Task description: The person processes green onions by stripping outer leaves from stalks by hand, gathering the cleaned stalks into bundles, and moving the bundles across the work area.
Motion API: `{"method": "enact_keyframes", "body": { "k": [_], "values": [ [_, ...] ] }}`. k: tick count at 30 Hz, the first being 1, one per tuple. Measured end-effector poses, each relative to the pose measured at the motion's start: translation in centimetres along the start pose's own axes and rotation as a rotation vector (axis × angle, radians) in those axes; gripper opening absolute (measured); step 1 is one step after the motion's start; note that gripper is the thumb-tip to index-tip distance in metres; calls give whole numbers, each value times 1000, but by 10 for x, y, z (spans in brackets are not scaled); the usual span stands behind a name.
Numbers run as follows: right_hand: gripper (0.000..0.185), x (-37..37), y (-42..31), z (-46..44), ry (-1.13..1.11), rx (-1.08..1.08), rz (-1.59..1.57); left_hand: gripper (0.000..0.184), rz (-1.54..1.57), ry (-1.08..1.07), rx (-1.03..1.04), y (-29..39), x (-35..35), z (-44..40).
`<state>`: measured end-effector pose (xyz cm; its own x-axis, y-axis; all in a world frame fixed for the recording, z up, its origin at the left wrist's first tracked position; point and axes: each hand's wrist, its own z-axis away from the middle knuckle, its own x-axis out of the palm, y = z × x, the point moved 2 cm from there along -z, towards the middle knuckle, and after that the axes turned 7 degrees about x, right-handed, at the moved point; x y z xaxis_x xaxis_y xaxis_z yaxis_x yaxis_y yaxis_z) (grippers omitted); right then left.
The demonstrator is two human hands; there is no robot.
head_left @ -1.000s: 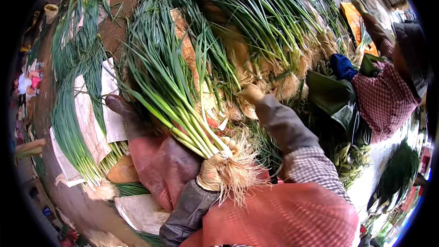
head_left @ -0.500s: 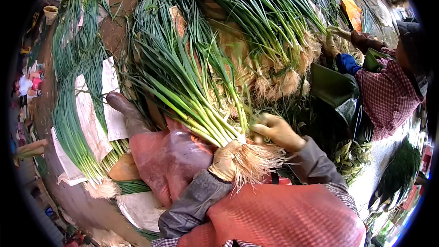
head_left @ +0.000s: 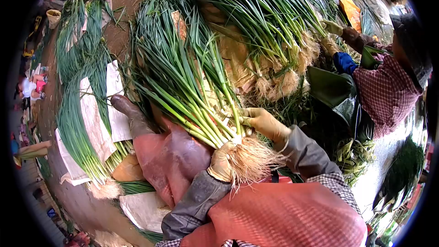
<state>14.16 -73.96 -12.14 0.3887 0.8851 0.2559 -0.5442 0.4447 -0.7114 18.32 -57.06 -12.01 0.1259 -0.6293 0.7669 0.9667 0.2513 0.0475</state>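
My gloved left hand (head_left: 222,163) is closed around the lower stalks of a bunch of green onions (head_left: 201,116), just above their pale, stringy roots (head_left: 254,158). The long green leaves fan out away from me to the upper left. Against the right side of the bunch, my gloved right hand (head_left: 267,124) pinches at a stalk, its fingertips partly hidden among the stems. Both forearms wear grey sleeve covers, and a red apron (head_left: 283,212) covers my lap.
More green onions (head_left: 270,27) lie piled ahead, roots toward me. At left, rooted bundles (head_left: 84,142) rest with pale wrapping sheets (head_left: 97,121). A co-worker in a checked shirt (head_left: 384,93) sits at right, a gloved hand on the pile. My boot (head_left: 130,110) extends left.
My right hand has moved from beside the roots up and left onto the stalks. The left hand keeps its hold on the bunch. The co-worker's head has shifted slightly.
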Motion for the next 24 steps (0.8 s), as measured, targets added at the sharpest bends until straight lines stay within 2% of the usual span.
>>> {"method": "enact_keyframes", "body": {
  "k": [1, 3, 5, 7, 9, 10, 11, 12, 13, 14, 15, 16, 17, 18, 19, 21, 23, 24],
  "values": [
    [17, 6, -6, 11, 100, -2, -10, 33, 26, -8, -48, 0, -3, -2],
    [15, 1, 1, 26, 65, 86, 24, 31, 12, 33, 1, -5, -5, -6],
    [15, -19, -2, 58, -89, 53, -1, 31, 38, -6, -42, -3, 6, 0],
    [19, -53, 35, 83, -98, 127, -63, 32, 80, -18, -107, 1, -1, 1],
    [25, -112, 108, 94, -89, 432, 276, 34, 40, -75, -57, 4, 11, 7],
    [27, -145, 147, 95, -139, 434, 880, 37, 67, -67, -91, 5, 10, 7],
    [32, -152, 146, 99, -182, 409, 1490, 39, 91, -94, -46, 5, 11, 8],
    [33, -159, 145, 99, -80, 406, 1612, 41, 61, -101, -23, 6, 12, 10],
    [34, -164, 143, 89, 133, 340, 1344, 42, 33, -107, 4, 8, 13, 11],
    [35, -136, 98, 79, 312, 234, 879, 43, 85, -118, -12, 8, 14, 12],
    [36, -100, 56, 69, 349, 132, 450, 42, 173, -157, -98, 7, 6, 11],
    [37, -66, 21, 59, 293, 64, 198, 41, 167, -150, -88, 7, 8, 14],
    [38, -33, -6, 50, 196, 51, 131, 40, 157, -155, -71, 9, 12, 13],
    [42, -11, -27, 39, 89, 75, 346, 40, 146, -162, -64, 8, 11, 13],
    [47, 6, -29, 26, -60, 82, 430, 39, 125, -154, -40, 6, 5, 15],
    [46, 23, -35, 18, -160, 29, 453, 37, 93, -144, -3, 8, -6, 20],
    [45, 30, -29, 19, -79, -99, 494, 35, 100, -94, 29, 10, -11, 18],
    [40, 32, -30, 30, -41, -192, 455, 34, 127, -146, -2, 11, -11, 19]
  ]
}}
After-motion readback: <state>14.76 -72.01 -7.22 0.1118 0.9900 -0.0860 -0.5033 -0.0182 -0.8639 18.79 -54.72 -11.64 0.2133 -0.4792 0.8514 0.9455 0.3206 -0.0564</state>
